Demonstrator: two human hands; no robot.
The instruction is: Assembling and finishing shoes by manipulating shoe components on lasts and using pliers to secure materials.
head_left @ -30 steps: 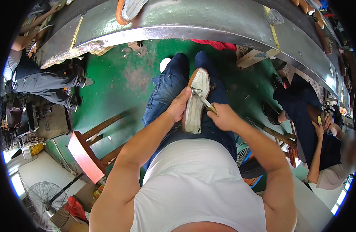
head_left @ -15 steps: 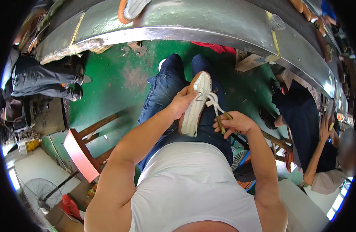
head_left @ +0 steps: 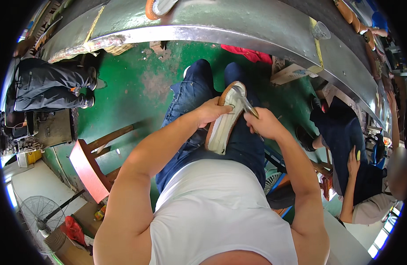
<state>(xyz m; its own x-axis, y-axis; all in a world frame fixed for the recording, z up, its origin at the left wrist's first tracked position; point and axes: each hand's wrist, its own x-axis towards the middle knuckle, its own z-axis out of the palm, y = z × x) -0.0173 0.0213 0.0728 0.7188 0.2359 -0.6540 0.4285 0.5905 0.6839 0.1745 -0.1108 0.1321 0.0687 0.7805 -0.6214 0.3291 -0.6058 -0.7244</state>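
A shoe (head_left: 222, 130) with a white underside and a brown rim lies sole up across my lap, its toe pointing away. My left hand (head_left: 211, 112) grips its side, the thumb laid over the underside. In my closed right hand (head_left: 266, 123) are metal pincers (head_left: 245, 102) with yellowish handles. Their head reaches the shoe's underside near the toe; whether the jaws bite the edge cannot be made out. My fingers hide much of the handles.
Ahead runs a metal-edged bench (head_left: 190, 33), with another sole-up shoe (head_left: 160, 8) and a clear plastic cup (head_left: 320, 31) on it. A wooden stool (head_left: 86, 170) stands left, a fan (head_left: 42, 221) lower left. Another person (head_left: 340, 137) sits at the right; someone's legs (head_left: 53, 84) show left.
The pincers have turned and moved up toward the shoe's toe. My right hand has risen and tightened its hold. The person at right has shifted their arms.
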